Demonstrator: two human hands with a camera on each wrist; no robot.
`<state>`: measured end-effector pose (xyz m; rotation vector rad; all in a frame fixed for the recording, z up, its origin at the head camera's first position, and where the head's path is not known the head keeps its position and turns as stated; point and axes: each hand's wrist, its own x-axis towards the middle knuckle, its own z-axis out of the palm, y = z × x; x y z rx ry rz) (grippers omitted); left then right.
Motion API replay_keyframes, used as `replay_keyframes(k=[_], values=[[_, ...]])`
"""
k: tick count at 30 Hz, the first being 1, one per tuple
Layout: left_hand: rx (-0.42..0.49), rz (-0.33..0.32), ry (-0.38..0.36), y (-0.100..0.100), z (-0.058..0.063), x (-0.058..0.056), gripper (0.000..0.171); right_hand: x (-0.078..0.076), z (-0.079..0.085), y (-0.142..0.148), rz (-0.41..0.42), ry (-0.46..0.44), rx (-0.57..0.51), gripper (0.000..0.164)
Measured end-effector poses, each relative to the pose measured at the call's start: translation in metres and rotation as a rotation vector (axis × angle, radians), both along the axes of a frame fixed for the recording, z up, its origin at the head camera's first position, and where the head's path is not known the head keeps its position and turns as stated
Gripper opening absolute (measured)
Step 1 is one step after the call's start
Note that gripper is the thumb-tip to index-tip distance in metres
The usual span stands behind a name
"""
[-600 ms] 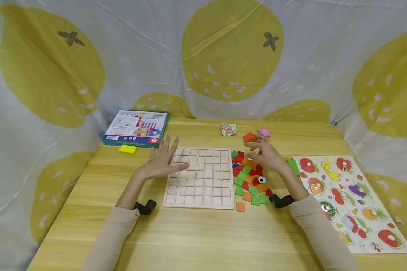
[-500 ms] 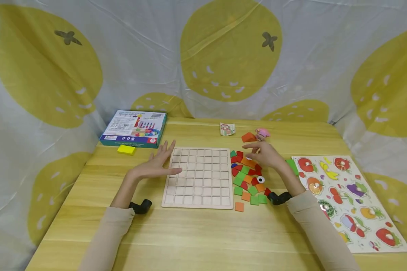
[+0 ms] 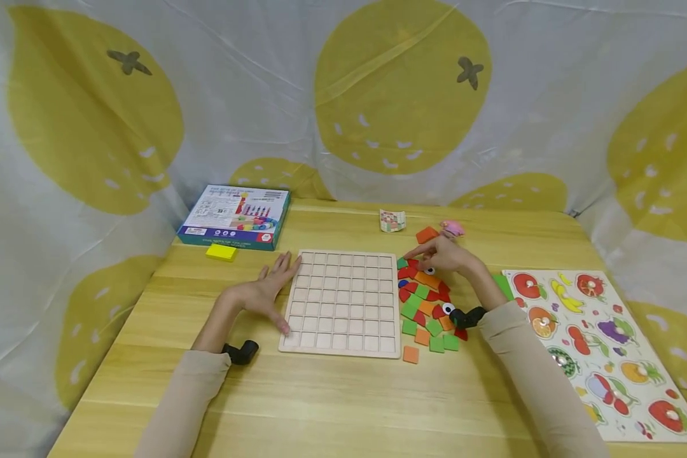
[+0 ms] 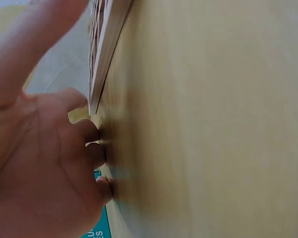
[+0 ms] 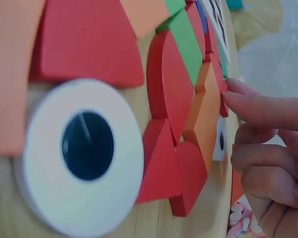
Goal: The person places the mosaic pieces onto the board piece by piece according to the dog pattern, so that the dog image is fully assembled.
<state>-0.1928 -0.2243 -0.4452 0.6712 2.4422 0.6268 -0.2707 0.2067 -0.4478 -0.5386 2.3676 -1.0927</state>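
Observation:
A pale wooden grid board lies in the middle of the table. Along its left edge spreads my left hand, thumb at the near-left corner and fingers at the far-left corner; in the left wrist view its fingertips reach down beside the board's side. Several coloured wooden pieces lie heaped to the right: green squares, orange ones and red curved ones, with a white eye disc among them. At the heap's far end my right hand pinches a small red piece between thumb and index finger, its other fingers curled.
A toy box and a yellow block stand at the back left. Behind the heap are a small printed card, an orange-red block and a pink toy. A fruit puzzle board covers the right side.
My left hand has come down to the board's left edge, its thumb shifting toward the near corner. My right hand has lowered into the far end of the heap and taken hold of a red piece.

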Motion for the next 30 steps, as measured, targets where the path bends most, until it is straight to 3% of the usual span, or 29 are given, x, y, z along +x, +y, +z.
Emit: replay_keyframes(k=[7,16,23,30], values=[[-0.027,0.008,0.0,0.004,0.0,0.001,0.149,0.002,0.002,0.009,0.007,0.006,0.035,0.031],[-0.036,0.001,0.0,0.002,-0.002,0.001,0.148,0.006,0.002,0.007,-0.22,-0.004,0.1,0.025],[-0.045,0.003,-0.004,0.003,-0.003,0.002,0.148,0.01,-0.005,-0.004,-0.414,0.019,0.062,0.031],[-0.06,0.002,0.012,0.006,-0.001,0.003,0.148,0.009,-0.005,-0.006,-0.432,-0.025,0.012,0.028]])
